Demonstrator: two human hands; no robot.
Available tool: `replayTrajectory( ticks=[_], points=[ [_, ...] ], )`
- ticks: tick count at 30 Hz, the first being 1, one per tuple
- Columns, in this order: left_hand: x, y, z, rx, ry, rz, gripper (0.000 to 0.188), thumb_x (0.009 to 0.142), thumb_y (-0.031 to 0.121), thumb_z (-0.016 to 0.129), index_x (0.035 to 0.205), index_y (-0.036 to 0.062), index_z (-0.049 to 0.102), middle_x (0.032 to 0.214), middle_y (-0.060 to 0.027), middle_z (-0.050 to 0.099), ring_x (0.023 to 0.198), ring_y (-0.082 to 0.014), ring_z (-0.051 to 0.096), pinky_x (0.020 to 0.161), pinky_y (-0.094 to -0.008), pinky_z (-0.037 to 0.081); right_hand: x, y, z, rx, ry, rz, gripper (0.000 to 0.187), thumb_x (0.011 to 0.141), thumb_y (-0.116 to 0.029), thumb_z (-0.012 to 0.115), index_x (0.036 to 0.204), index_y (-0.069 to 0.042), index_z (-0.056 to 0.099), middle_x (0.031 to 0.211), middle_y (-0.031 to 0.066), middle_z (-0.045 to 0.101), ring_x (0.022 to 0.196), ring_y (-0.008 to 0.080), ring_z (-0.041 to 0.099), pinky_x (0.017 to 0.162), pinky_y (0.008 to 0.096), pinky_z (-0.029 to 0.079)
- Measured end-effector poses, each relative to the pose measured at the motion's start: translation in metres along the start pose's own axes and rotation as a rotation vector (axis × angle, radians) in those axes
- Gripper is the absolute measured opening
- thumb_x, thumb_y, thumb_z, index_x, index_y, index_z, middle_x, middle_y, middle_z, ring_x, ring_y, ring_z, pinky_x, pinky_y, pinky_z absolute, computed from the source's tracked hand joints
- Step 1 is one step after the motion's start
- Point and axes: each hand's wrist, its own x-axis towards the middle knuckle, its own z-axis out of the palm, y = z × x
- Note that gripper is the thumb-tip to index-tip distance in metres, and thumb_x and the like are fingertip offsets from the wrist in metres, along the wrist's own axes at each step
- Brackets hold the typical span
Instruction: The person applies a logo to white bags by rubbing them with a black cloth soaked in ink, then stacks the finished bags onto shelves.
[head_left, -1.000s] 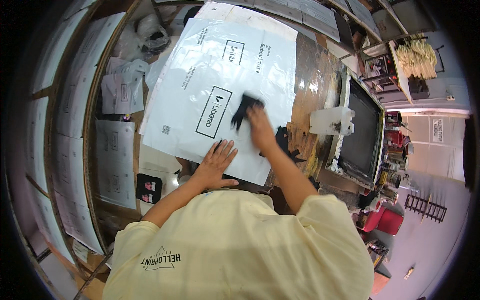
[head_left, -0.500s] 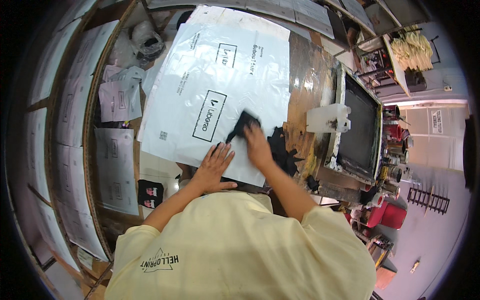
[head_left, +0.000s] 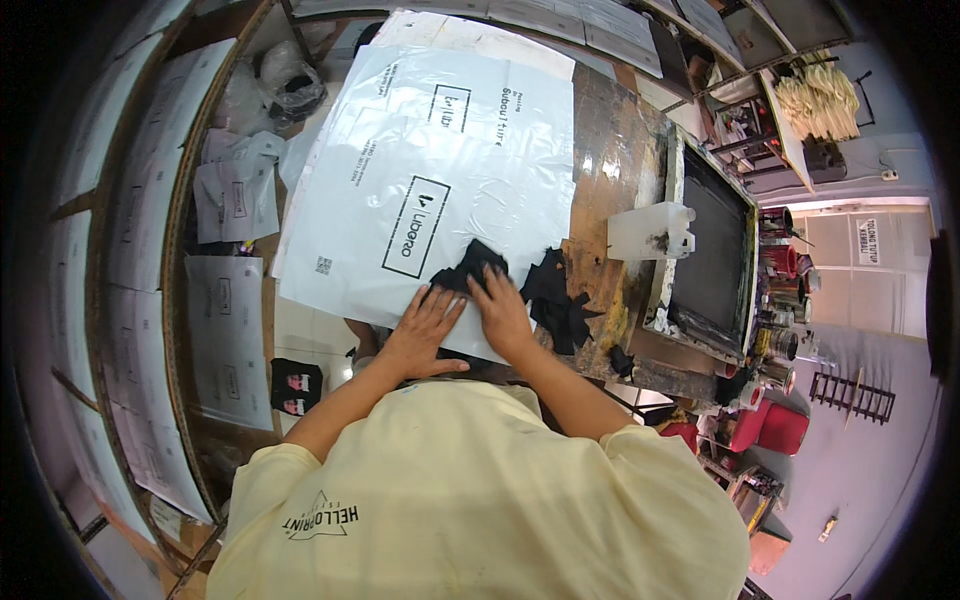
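A large white plastic sheet (head_left: 320, 210) with black print and framed boxes lies flat on the worktable in front of me. On its near right part rests a crumpled black cloth (head_left: 474, 258). My right hand (head_left: 505, 312) is on this cloth, with its fingertips pressed into it and the thumb hidden. Close beside it, my left hand (head_left: 424, 328) lies flat with fingers stretched on the sheet, the fingertips by the cloth's left edge. More black cloth scraps (head_left: 558, 308) lie bunched to the right of my right hand.
A translucent plastic jug (head_left: 640, 235) lies on the stained wooden tabletop (head_left: 610, 130). Behind it, a screen frame (head_left: 712, 235) leans at the right. Several paint cans (head_left: 780, 343) stand beyond. Racks at left hold white printed sheets (head_left: 135, 330). A red chair (head_left: 780, 428) stands lower right.
My right hand has come down and left toward my left hand, bringing the black cloth with it. The cloth now lies spread beside the left fingertips; the left hand has hardly moved.
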Motion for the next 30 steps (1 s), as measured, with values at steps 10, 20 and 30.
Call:
replayTrajectory(
  ticks=[10, 20, 30],
  points=[
    [-0.005, 0.004, 0.001, 0.067, 0.087, 0.024, 0.117, 0.087, 0.089, 0.039, 0.165, 0.0024, 0.025, 0.172, -0.0241, 0.014, 0.161, -0.0396, 0.006, 0.129, -0.0559, -0.002, 0.144, 0.075, -0.03, -0.133, 0.007, 0.168, 0.053, 0.096, -0.006, 0.052, 0.148, -0.008, 0.056, 0.156, 0.0261, 0.046, 0.139, 0.0446, 0.049, 0.114, 0.0574, 0.041],
    [-0.01, 0.019, -0.004, 0.062, 0.11, -0.028, 0.116, 0.087, 0.087, 0.043, 0.162, -0.0006, 0.028, 0.171, -0.0236, 0.019, 0.161, -0.0347, 0.012, 0.129, -0.058, -0.002, 0.146, 0.088, -0.029, -0.104, -0.03, 0.166, 0.052, 0.097, -0.008, 0.051, 0.148, -0.011, 0.056, 0.156, 0.0252, 0.046, 0.138, 0.046, 0.051, 0.111, 0.0541, 0.045],
    [-0.031, 0.019, 0.008, 0.121, 0.088, -0.012, 0.114, 0.088, 0.086, 0.043, 0.163, 0.0005, 0.029, 0.171, -0.024, 0.019, 0.16, -0.038, 0.013, 0.129, -0.0563, 0.003, 0.071, 0.036, -0.016, -0.14, 0.036, -0.084, 0.056, 0.089, -0.002, 0.055, 0.144, 0.001, 0.055, 0.15, 0.0321, 0.049, 0.132, 0.0525, 0.049, 0.115, 0.0532, 0.04]
  ],
)
